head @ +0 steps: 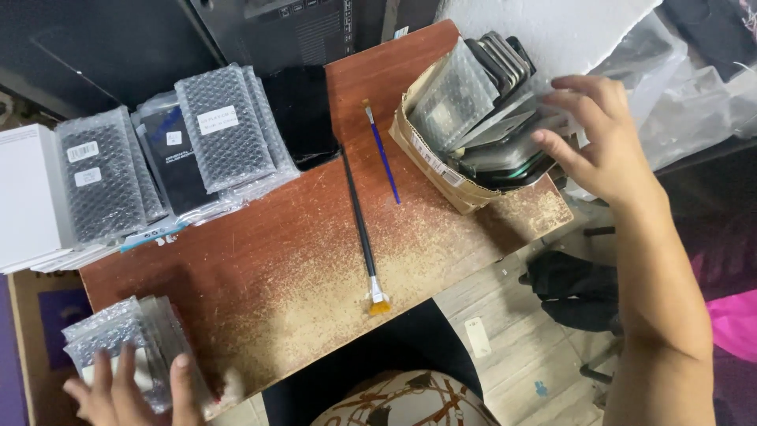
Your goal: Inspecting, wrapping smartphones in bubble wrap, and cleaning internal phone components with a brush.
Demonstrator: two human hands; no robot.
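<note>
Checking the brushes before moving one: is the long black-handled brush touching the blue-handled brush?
Apart: head view shows bare tabletop between long black-handled brush and blue-handled brush.

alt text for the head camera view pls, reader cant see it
A person's right hand reaches into a cardboard box of flat panels at the back of a worn wooden table, while the left hand rests on bubble-wrapped packets. Two brushes lie between them; more wrapped packets are stacked behind.

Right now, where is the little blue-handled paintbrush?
In the head view, the thin blue-handled paintbrush lies on the worn reddish wooden table, between the long black-handled brush and the torn cardboard box by the right hand.
</note>
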